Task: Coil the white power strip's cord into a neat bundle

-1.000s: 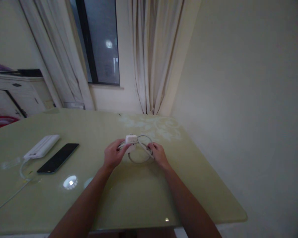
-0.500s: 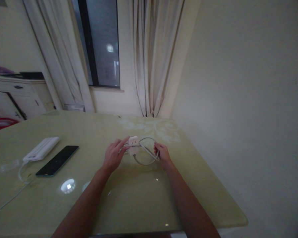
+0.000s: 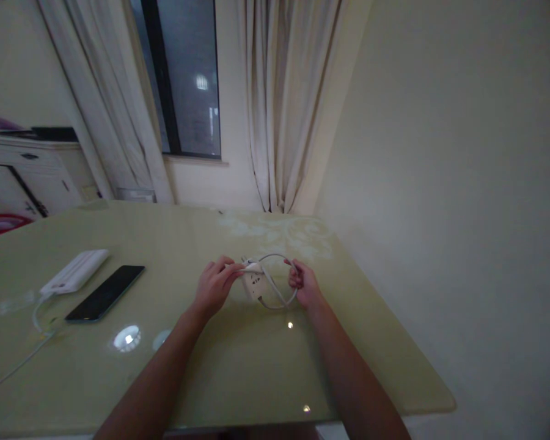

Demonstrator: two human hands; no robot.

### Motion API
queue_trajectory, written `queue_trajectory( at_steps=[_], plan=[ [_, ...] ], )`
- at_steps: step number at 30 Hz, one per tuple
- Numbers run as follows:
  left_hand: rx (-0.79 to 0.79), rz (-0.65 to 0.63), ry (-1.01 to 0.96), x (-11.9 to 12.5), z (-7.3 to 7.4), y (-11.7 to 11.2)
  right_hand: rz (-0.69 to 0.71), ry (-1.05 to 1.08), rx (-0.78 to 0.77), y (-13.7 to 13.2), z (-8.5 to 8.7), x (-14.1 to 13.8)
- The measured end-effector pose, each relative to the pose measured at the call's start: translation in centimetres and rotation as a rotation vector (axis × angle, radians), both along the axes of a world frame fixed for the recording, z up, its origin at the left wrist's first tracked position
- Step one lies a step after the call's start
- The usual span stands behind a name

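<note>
A small white power strip [image 3: 255,283] with socket holes tilts between my hands, over the table. Its pale cord [image 3: 275,286] is looped, running out to the right and crossing back over the strip's upper end. My left hand [image 3: 214,285] is closed, pinching the cord with thumb and fingertips at the strip's left side. On the other side, my right hand [image 3: 305,283] has its fingers curled round the far end of the cord loop. What looks like the plug shows behind the strip's top, partly hidden.
On the glossy greenish table [image 3: 247,366], a black phone [image 3: 105,294] lies to the left. Beside it is a white power bank [image 3: 76,272] with a white cable [image 3: 16,368] trailing to the left edge. A wall [image 3: 440,214] borders the table's right side.
The power strip has tilted and shifted slightly right and down. My left fingers, spread along its side before, now pinch the cord. My right hand has moved slightly right with the loop.
</note>
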State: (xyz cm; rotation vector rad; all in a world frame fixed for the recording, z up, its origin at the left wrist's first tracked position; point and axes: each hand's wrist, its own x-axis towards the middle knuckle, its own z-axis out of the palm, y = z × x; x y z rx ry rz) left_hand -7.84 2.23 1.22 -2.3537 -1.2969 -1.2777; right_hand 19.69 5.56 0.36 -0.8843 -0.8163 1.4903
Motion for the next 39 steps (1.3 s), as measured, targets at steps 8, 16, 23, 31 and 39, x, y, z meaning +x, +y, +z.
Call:
queue_trajectory(
  at_steps=[8, 16, 23, 31, 39],
  plan=[
    [-0.04, -0.074, -0.001, 0.4, 0.0, -0.1, 0.048, 0.186, 0.119, -1.1, 1.3, 1.1],
    [-0.18, -0.034, 0.019, 0.0, -0.3, 0.2, 0.014, 0.285, 0.248, -2.5, 2.6, 0.5],
    [-0.347, -0.125, 0.227, -0.4, -1.0, 0.8, -0.196, 0.684, 0.035, -1.1, 0.7, 2.7],
    [-0.478, -0.078, 0.322, 0.0, -1.6, 1.0, -0.225, 0.751, 0.028, -1.5, 1.7, 2.8],
    [-0.446, 0.118, 0.217, -1.5, -1.8, 1.8, -0.037, 0.723, 0.201, -2.6, 3.3, 1.6]
  ],
)
